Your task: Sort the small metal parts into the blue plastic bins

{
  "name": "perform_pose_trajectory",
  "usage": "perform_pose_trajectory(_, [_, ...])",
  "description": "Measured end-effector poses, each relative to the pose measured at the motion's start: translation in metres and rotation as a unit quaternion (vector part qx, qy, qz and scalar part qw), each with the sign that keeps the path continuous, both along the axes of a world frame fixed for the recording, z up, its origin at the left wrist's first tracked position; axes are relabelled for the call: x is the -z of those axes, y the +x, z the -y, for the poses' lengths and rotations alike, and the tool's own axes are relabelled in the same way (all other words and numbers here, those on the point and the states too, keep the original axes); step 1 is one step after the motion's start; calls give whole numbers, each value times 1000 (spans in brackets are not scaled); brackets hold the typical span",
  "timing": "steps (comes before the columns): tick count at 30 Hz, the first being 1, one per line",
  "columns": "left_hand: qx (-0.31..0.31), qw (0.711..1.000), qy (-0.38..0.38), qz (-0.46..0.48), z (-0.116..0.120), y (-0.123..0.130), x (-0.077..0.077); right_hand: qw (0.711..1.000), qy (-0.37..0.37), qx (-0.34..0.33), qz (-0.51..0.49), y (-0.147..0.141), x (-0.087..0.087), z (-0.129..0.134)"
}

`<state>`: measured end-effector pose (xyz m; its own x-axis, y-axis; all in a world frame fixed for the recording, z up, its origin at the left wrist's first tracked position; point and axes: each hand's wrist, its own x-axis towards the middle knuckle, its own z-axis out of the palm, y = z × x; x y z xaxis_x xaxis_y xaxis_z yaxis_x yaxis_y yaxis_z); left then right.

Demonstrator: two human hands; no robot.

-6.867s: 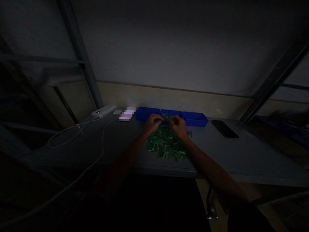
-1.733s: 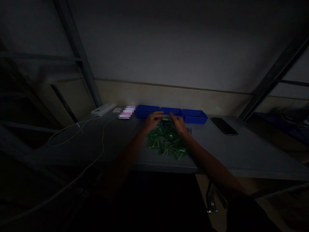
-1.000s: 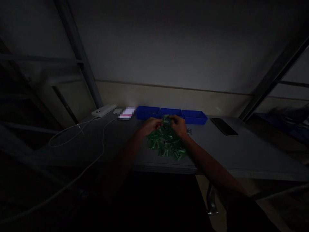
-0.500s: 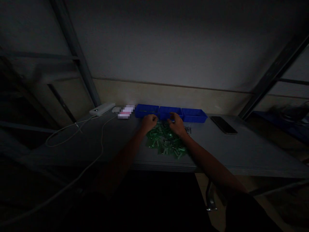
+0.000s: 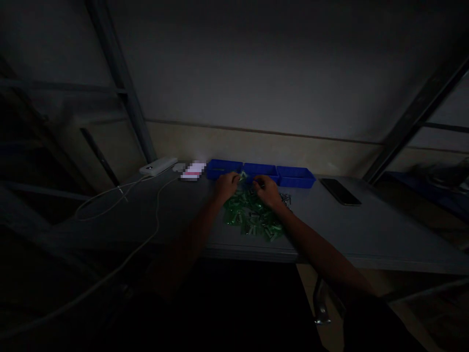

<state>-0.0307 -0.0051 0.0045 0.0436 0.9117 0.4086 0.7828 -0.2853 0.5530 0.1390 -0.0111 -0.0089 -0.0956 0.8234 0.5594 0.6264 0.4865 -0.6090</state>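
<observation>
Across the middle of the frame, three open blue plastic bins [image 5: 260,172] stand end to end in a row on a grey tabletop [image 5: 366,230]. Something thin and pale lies in the leftmost bin; the contents of the other two are too dark to tell. Just in front of the bins, the left hand [image 5: 226,187] pinches a small clear, green-tinted plastic packet [image 5: 243,176] between thumb and fingers. It is held up near the join of the left and middle bins, its long axis too small to make out. The right hand [image 5: 269,191] is curled, thumb near the fingers; whether it grips anything, I cannot tell. Below both hands spreads a heap of green-tinted plastic packets [image 5: 252,215] containing small metal pieces, pointing various ways, with loose silvery metal pieces [image 5: 286,198] at its right edge. Left of the bins, a lit screen [image 5: 193,171] is pixelated, its writing unreadable, near a white oblong device [image 5: 158,166]. Right of them lies a black phone [image 5: 340,191], slanting down to the right.
</observation>
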Motion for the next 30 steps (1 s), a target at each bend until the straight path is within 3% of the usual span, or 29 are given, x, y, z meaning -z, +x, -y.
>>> perform_pose_trajectory(5, [107,960,-41,255,-5,10,7,985,-92,-32,-145,-5,-5,3])
perform_pose_trajectory(10, [156,921,-72,350,-1,16,7,967,-132,-52,-214,-5,-6,2])
perform_pose_trajectory(15, [85,910,-118,389,3,14,0,984,-61,-13,-169,-3,-10,6])
perform_pose_trajectory(17, [67,879,-179,436,5,14,-3,991,-5,-4,-130,-2,-10,9])
perform_pose_trajectory(20, [101,818,-253,507,8,15,-7,995,40,-31,-89,-1,-10,12])
perform_pose_trajectory(23, [148,792,-219,549,11,16,-11,995,37,-67,-60,-2,-9,13])
perform_pose_trajectory(26, [155,807,-163,546,11,15,-11,993,9,-85,-87,-2,-8,11])
perform_pose_trajectory(30, [156,806,-122,557,8,12,-8,980,-51,-53,-184,-2,-10,7])
